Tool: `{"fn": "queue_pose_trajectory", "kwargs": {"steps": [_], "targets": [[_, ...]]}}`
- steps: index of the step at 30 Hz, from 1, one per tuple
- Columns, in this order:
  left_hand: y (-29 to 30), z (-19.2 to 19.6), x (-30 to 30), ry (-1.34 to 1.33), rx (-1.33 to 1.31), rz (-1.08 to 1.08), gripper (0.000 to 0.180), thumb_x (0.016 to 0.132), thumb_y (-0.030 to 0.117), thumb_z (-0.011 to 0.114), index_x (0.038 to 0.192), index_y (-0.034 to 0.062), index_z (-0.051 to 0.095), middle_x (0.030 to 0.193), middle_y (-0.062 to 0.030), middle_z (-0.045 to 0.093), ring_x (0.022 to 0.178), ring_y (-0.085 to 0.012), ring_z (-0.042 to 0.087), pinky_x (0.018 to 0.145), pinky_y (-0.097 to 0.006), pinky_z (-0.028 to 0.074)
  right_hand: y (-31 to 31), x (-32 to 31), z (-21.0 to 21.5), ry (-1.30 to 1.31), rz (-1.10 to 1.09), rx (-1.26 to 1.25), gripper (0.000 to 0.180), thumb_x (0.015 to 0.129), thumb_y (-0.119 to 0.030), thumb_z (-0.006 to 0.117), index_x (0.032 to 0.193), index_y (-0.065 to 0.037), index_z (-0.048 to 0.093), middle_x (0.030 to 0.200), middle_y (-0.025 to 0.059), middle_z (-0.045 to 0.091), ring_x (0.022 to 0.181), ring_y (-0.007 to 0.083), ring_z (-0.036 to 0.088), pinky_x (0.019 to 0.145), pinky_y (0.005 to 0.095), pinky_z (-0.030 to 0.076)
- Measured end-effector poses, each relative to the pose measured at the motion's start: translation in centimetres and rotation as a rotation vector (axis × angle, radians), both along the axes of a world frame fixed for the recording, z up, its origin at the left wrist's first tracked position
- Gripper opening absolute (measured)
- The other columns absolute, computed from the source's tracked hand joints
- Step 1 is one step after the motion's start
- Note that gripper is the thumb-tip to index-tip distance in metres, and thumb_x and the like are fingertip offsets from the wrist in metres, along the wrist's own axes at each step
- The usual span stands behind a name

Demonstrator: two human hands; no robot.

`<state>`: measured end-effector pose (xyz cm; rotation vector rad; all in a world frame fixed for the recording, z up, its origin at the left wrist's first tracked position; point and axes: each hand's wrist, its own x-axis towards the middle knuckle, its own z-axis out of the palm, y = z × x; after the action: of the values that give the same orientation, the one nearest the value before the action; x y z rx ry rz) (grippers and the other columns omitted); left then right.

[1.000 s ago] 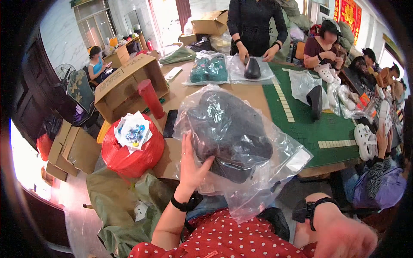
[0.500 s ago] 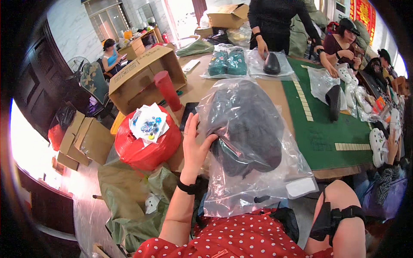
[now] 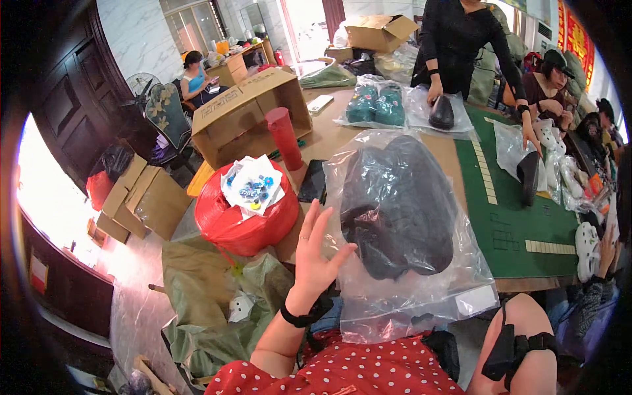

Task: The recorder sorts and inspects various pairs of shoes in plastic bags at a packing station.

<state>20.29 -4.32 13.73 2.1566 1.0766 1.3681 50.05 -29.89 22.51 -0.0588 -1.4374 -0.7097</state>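
A clear plastic bag (image 3: 471, 276) lies in front of me on the near table edge, its lower end hanging towards my lap. Inside it is a pair of dark shoes (image 3: 401, 204), blurred by the plastic's shine. A white label sits at the bag's lower right corner. At the bag's left side my left hand (image 3: 319, 253) is raised with its fingers spread and nothing in them. Its thumb tip overlaps the bag's edge; whether it touches, I cannot tell. My right hand does not show.
Left of the bag stand a red roll of plastic twine (image 3: 247, 220) with small charms on paper, a red cylinder (image 3: 284, 138) and an open carton (image 3: 250, 115). Bagged green clogs (image 3: 375, 104) lie farther back. Co-workers handle a black shoe (image 3: 441, 112) and white clogs (image 3: 586, 253).
My left thumb and fingers pressed on the bagged shoes earlier; now they have come off and spread apart. The whole view has shifted, so the scene sits farther right.
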Motion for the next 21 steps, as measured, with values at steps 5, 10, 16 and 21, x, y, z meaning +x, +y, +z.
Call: {"fn": "queue_pose_trajectory", "kwargs": {"steps": [5,10,16,21], "targets": [[-3.2,1.4,0.3,0.079,0.155,-0.048,0.064,0.069,0.021,0.082,0.126,0.0071,0.059,0.148,-0.0177,0.041,0.135,-0.0389,0.039,0.109,-0.046,0.034,-5.1,5.0,-5.9,0.098,-0.049,-0.132,0.011,0.091,-0.013,0.050,0.096,-0.004,0.054,0.100,0.0068,0.050,0.094,0.0182,0.047,0.084,0.0355,0.036],[-4.3,1.6,1.0,0.265,0.250,-0.309,0.065,0.070,0.037,0.082,0.126,0.0115,0.060,0.148,-0.0140,0.041,0.138,-0.0408,0.033,0.110,-0.052,0.032,-3.2,2.3,-3.2,0.160,-0.117,-0.283,0.007,0.090,-0.011,0.051,0.092,-0.005,0.053,0.094,0.0054,0.048,0.088,0.0170,0.046,0.079,0.0339,0.037],[-5.5,1.3,3.7,0.475,0.166,-0.503,0.074,0.075,0.052,0.074,0.137,0.0182,0.052,0.156,-0.0153,0.027,0.143,-0.0441,0.021,0.113,-0.054,0.024,-9.1,11.4,-13.3,0.271,-0.152,-0.425,0.004,0.089,-0.009,0.052,0.087,-0.005,0.051,0.088,0.0039,0.045,0.082,0.0155,0.044,0.074,0.0320,0.037],[-4.7,0.2,3.1,0.437,0.173,-0.549,0.079,0.075,0.051,0.073,0.140,0.0146,0.047,0.158,-0.0168,0.021,0.144,-0.0441,0.016,0.113,-0.058,0.021,-5.8,11.2,-11.9,0.342,-0.213,-0.561,0.006,0.088,-0.007,0.053,0.083,-0.006,0.050,0.082,0.0025,0.043,0.076,0.0143,0.043,0.069,0.0304,0.037]]}}
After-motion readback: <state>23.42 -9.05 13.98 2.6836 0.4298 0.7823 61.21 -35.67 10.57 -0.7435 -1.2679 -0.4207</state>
